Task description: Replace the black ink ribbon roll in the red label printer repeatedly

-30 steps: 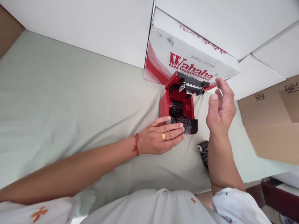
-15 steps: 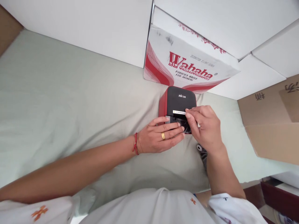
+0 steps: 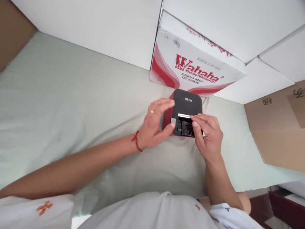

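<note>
A small printer [image 3: 187, 105] with a black top and red sides stands on the pale green cloth. A white warning strip [image 3: 184, 115] runs along the slot in its top, and a shiny black film [image 3: 187, 128] lies over the part below. My left hand [image 3: 157, 122] is open at the printer's left side, thumb by the grey tab [image 3: 173, 122], fingers spread above the red side. My right hand [image 3: 208, 133] is closed in a pinch at the right end of the slot, beside the white strip and the film; what its fingertips hold is hidden.
Right behind the printer stands a white and red Wahaha water carton [image 3: 197, 70]. White panels [image 3: 95, 28] rise at the back. A brown cardboard box [image 3: 276, 127] is on the right, and a dark red piece of furniture [image 3: 286, 206] is at the lower right.
My left hand has lifted off the printer's front and moved left and up, its fingers spreading and uncovering the black film. My right hand stays pinched at the slot.
</note>
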Tool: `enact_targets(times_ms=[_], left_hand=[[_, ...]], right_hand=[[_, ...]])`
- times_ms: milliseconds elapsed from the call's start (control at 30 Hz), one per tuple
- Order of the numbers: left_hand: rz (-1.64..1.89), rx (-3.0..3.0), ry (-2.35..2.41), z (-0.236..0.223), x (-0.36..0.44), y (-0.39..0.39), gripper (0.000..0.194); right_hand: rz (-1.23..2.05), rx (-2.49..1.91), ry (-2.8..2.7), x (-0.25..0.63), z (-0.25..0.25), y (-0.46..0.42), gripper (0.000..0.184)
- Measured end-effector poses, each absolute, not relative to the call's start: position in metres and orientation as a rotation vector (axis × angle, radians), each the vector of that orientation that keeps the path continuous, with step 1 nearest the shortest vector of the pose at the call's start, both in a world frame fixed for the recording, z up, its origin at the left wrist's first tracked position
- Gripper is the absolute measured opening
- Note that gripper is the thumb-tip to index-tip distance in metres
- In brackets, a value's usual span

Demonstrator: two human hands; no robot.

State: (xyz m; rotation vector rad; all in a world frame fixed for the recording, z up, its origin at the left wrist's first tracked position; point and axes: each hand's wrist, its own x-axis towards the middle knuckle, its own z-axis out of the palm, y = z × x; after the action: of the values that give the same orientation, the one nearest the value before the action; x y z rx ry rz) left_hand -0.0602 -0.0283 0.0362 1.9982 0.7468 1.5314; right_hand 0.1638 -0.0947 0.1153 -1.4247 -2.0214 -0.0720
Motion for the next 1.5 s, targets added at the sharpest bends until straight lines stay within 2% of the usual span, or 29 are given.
enact_targets(times_ms=[100, 267, 500, 667, 700, 833, 1033, 1133, 1200, 1300, 1367, 1500], left_hand=[[1.351, 1.775, 0.787, 0.030, -0.063, -0.017, 0.070], [1.193, 1.610, 0.719, 0.016, -0.060, -0.010, 0.088], [1.168, 1.592, 0.618, 0.010, -0.056, -0.004, 0.096], [1.151, 1.565, 0.531, 0.004, -0.056, 0.003, 0.098], [1.152, 1.564, 0.522, 0.003, -0.056, 0.004, 0.096], [1.147, 1.568, 0.530, 0.000, -0.056, 0.004, 0.088], [1.161, 1.543, 0.535, -0.002, -0.053, 0.004, 0.086], [1.167, 1.544, 0.538, -0.002, -0.053, 0.005, 0.087], [1.156, 1.545, 0.540, -0.003, -0.053, 0.005, 0.087], [1.147, 1.547, 0.544, -0.004, -0.053, 0.006, 0.088], [1.147, 1.548, 0.550, -0.004, -0.053, 0.006, 0.088], [1.151, 1.538, 0.553, -0.003, -0.052, 0.005, 0.089]], right_hand=[[0.006, -1.341, -2.002, 0.164, 0.105, -0.116, 0.035], [-0.129, -1.410, -1.977, 0.175, 0.094, -0.144, 0.048], [-0.001, -1.460, -1.980, 0.179, 0.111, -0.130, 0.055], [0.216, -1.537, -2.083, 0.176, 0.132, -0.103, 0.070], [0.258, -1.535, -2.095, 0.175, 0.135, -0.098, 0.066], [0.285, -1.447, -2.006, 0.169, 0.141, -0.088, 0.030], [-0.102, -1.317, -1.324, 0.167, 0.169, -0.098, 0.012], [-0.370, -1.216, -1.217, 0.186, 0.186, -0.105, 0.005], [-0.414, -1.229, -1.190, 0.203, 0.190, -0.110, 0.008], [-0.260, -1.405, -1.118, 0.227, 0.185, -0.125, 0.015], [-0.190, -1.574, -1.085, 0.244, 0.178, -0.143, 0.013], [-0.154, -2.017, -1.333, 0.289, 0.168, -0.193, 0.025]])
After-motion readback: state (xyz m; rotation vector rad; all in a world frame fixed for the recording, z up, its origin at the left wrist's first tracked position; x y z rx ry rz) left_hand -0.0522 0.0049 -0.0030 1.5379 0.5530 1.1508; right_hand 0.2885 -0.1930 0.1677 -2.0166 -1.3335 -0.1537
